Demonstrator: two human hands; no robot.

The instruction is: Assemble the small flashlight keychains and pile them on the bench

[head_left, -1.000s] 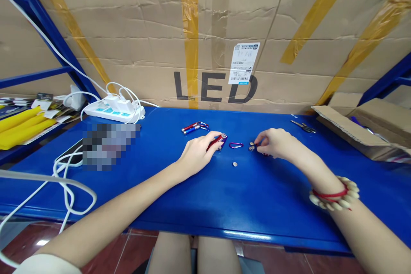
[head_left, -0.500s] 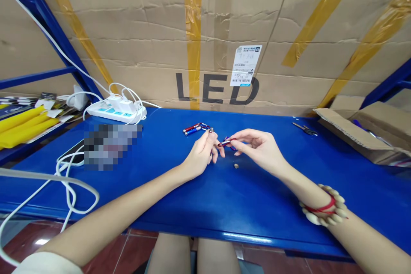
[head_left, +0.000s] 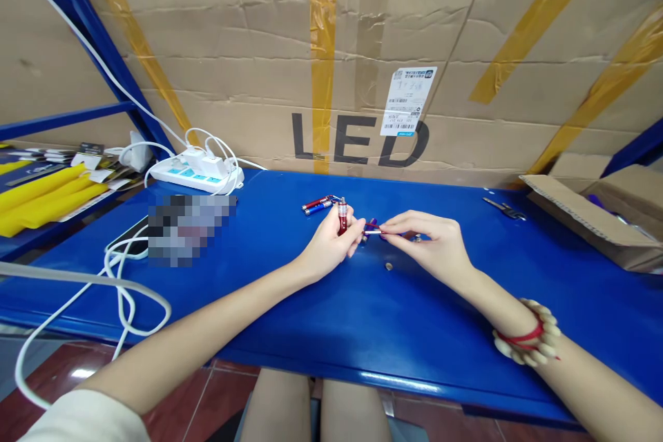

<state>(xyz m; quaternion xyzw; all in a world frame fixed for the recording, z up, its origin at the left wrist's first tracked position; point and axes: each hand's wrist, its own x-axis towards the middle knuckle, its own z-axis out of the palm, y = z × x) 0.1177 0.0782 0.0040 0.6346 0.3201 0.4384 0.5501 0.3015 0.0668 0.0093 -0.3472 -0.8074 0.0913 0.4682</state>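
Observation:
My left hand [head_left: 327, 246] is closed on a small red flashlight [head_left: 342, 215], held upright above the blue table [head_left: 362, 318]. My right hand [head_left: 431, 246] pinches a small thin part [head_left: 373, 231] with a purple piece at its tip, pointed at the flashlight. The two hands nearly touch at the table's middle. One button cell [head_left: 388, 266] lies on the table just below the right hand. A red and a blue flashlight [head_left: 318, 204] lie together just behind the left hand.
A white power strip [head_left: 199, 177] with plugs and cables sits at the back left. A white cable [head_left: 111, 290] loops over the left table edge. An open cardboard box [head_left: 595, 221] stands at the right. A key [head_left: 501, 207] lies near it. A large "LED" carton [head_left: 357, 62] forms the back wall.
Both hands lifted off the table and came together. The left hand turned the red flashlight upright. The right hand left the cells and now holds a thin part against it.

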